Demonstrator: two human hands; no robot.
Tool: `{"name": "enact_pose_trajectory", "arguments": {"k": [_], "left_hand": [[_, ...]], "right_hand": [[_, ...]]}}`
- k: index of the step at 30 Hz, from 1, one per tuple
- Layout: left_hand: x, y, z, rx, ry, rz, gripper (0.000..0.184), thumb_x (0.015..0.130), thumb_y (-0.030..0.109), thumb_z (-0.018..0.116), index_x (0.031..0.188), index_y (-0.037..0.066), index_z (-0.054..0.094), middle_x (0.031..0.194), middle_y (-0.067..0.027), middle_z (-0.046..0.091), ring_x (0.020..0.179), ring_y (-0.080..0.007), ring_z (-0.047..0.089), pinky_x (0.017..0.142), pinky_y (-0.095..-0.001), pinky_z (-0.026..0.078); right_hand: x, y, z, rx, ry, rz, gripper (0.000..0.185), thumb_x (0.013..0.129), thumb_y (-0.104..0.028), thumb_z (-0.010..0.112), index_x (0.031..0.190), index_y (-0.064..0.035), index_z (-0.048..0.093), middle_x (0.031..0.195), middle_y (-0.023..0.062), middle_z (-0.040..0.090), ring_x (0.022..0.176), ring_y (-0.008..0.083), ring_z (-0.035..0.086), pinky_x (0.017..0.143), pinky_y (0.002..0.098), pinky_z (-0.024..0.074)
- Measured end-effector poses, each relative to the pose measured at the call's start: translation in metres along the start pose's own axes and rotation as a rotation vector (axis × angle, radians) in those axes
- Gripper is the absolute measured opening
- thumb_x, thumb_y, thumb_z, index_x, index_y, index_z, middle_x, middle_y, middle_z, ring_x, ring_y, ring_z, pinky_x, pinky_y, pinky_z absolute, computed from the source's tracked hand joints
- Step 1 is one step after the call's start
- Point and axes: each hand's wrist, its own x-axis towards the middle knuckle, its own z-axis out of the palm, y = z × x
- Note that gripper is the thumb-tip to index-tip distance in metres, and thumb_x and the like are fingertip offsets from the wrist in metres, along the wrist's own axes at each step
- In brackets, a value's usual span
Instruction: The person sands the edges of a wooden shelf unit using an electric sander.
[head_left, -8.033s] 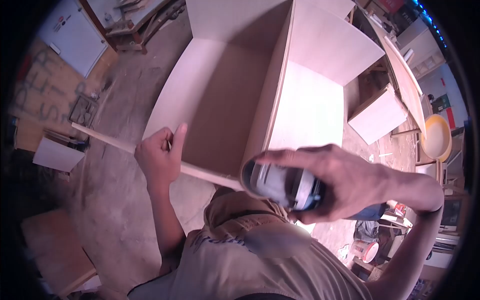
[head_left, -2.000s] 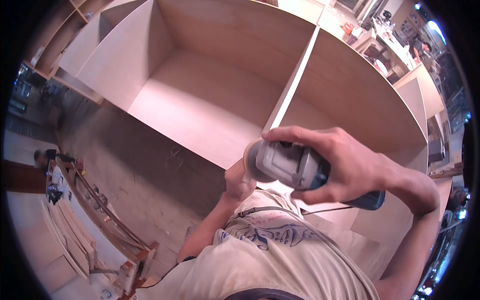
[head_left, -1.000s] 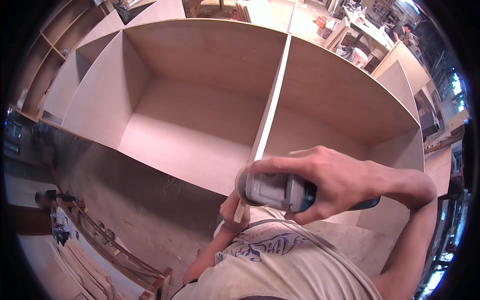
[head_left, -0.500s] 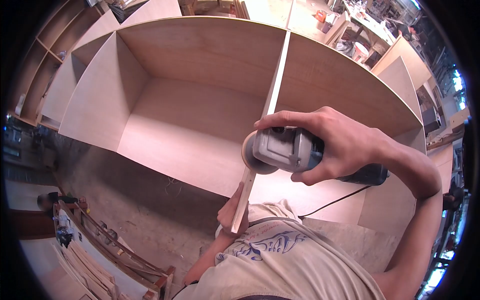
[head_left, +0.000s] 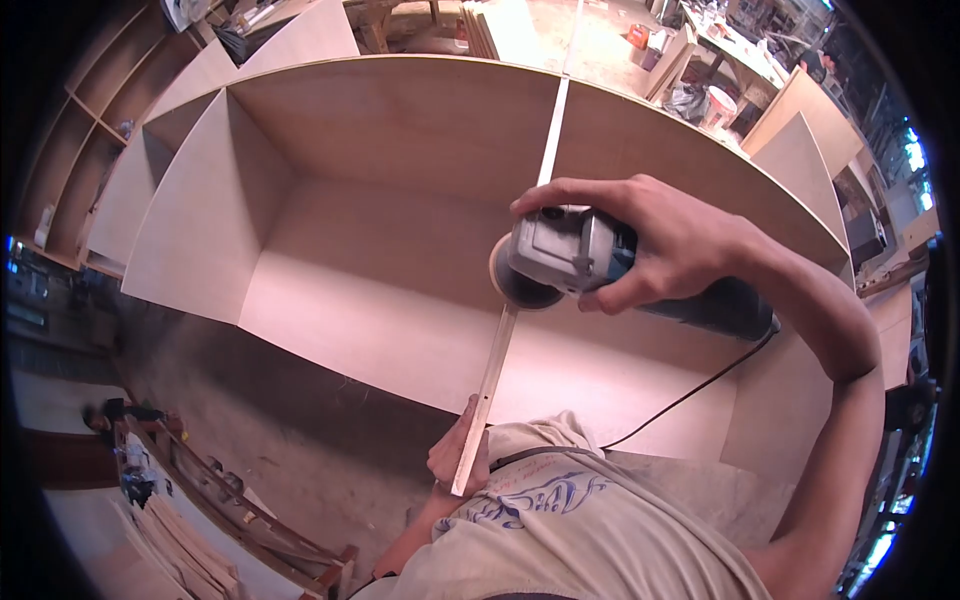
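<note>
An angle grinder (head_left: 560, 248) with a round sanding disc (head_left: 522, 290) is gripped from above by my right hand (head_left: 685, 240). The disc sits over the narrow edge of a wooden divider (head_left: 492, 380), around its middle; exact contact is hard to tell. My left hand (head_left: 455, 455) is closed around the near end of that divider, its fingers partly hidden behind the wood. Around the divider is a large plywood cabinet (head_left: 400, 240), lying open side up, with a curved far panel. A black power cord (head_left: 690, 398) trails from the grinder toward my shirt.
Shelving (head_left: 95, 120) stands at the far left. A cluttered workbench (head_left: 735, 45) and a white bucket (head_left: 718, 105) are at the back right. Wood strips (head_left: 170, 535) lie on a rack at lower left. Another person (head_left: 110, 415) is at the left edge.
My right hand and the grinder have moved farther along the divider, away from my body. My left hand stays at the near end. The camera view has shifted slightly.
</note>
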Motion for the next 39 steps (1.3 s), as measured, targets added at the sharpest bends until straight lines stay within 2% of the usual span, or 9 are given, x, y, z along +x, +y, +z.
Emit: {"name": "enact_pose_trajectory", "arguments": {"k": [4,8,10,13,14,19,21,24,39], "left_hand": [[0.001,0.002,0.001,-0.02,0.017,-0.018,0.005,0.086,-0.003,0.067,0.085,-0.006,0.07,0.068,-0.0158,0.066,0.056,-0.029,0.068,0.051,-0.0364,0.052],[-0.004,-0.005,0.0,-0.039,0.024,-0.027,0.005,0.086,-0.004,0.067,0.085,-0.006,0.07,0.068,-0.0159,0.066,0.056,-0.0288,0.068,0.051,-0.0367,0.052],[-0.011,-0.006,0.002,-0.107,0.04,-0.069,0.009,0.087,0.003,0.07,0.091,-0.004,0.072,0.075,-0.0186,0.068,0.065,-0.0327,0.07,0.058,-0.0381,0.054],[-0.014,-0.003,0.003,-0.232,0.064,-0.106,0.023,0.09,0.015,0.074,0.106,-0.001,0.075,0.09,-0.0238,0.073,0.082,-0.0411,0.073,0.072,-0.0413,0.059],[-0.009,-0.001,0.003,-0.233,0.062,-0.069,0.024,0.091,0.014,0.072,0.109,-0.002,0.073,0.09,-0.0236,0.073,0.081,-0.0415,0.073,0.071,-0.0419,0.059],[-0.002,-0.003,-0.01,-0.013,-0.132,0.027,0.048,0.083,-0.01,0.063,0.131,-0.016,0.06,0.124,-0.0291,0.069,0.104,-0.0371,0.075,0.086,-0.0379,0.063],[0.0,-0.002,-0.014,0.019,-0.159,0.042,0.045,0.083,-0.009,0.063,0.128,-0.016,0.061,0.121,-0.0286,0.07,0.102,-0.0368,0.075,0.084,-0.0379,0.063],[-0.001,0.001,-0.015,0.014,-0.158,0.023,0.042,0.084,-0.008,0.064,0.124,-0.015,0.062,0.117,-0.0277,0.07,0.098,-0.0363,0.075,0.081,-0.038,0.062],[-0.013,0.003,-0.025,0.055,-0.148,-0.076,0.024,0.084,0.0,0.067,0.105,-0.011,0.068,0.095,-0.0236,0.071,0.079,-0.0341,0.074,0.069,-0.0381,0.06]], "right_hand": [[0.008,0.004,-0.011,-0.016,-0.026,0.071,0.083,0.064,-0.027,0.08,0.143,-0.012,0.056,0.129,0.0158,0.069,0.117,0.0323,0.068,0.109,0.042,0.0501],[0.014,0.021,-0.017,-0.084,0.05,-0.017,0.079,0.067,-0.027,0.08,0.141,-0.0141,0.057,0.119,0.0184,0.073,0.109,0.0336,0.072,0.103,0.0416,0.0534],[0.015,0.025,-0.022,-0.074,0.043,0.032,0.079,0.066,-0.027,0.079,0.141,-0.0147,0.057,0.12,0.0179,0.073,0.109,0.0333,0.071,0.104,0.0411,0.0532],[0.019,0.029,-0.03,-0.059,0.033,0.09,0.085,0.063,-0.028,0.078,0.144,-0.014,0.055,0.13,0.0155,0.067,0.12,0.0312,0.066,0.112,0.0412,0.048],[0.021,0.03,-0.032,-0.055,0.031,0.108,0.087,0.062,-0.029,0.078,0.144,-0.0137,0.055,0.134,0.0147,0.065,0.124,0.0305,0.064,0.114,0.0412,0.0462],[0.024,0.044,-0.04,-0.038,0.05,0.097,0.085,0.064,-0.03,0.078,0.144,-0.0143,0.055,0.131,0.0151,0.066,0.12,0.0299,0.064,0.111,0.0403,0.0468],[0.026,0.056,-0.043,-0.066,0.089,0.035,0.08,0.068,-0.03,0.079,0.143,-0.0167,0.056,0.123,0.0168,0.07,0.113,0.0317,0.068,0.105,0.0414,0.0503],[0.03,0.056,-0.052,-0.077,0.073,0.107,0.084,0.064,-0.026,0.078,0.144,-0.0121,0.055,0.134,0.0137,0.064,0.124,0.0274,0.061,0.114,0.0381,0.0437],[0.057,0.104,-0.095,-0.039,0.108,0.116,0.078,0.07,-0.022,0.082,0.143,-0.0117,0.056,0.13,0.0107,0.065,0.122,0.0236,0.06,0.109,0.0368,0.0449]]}}
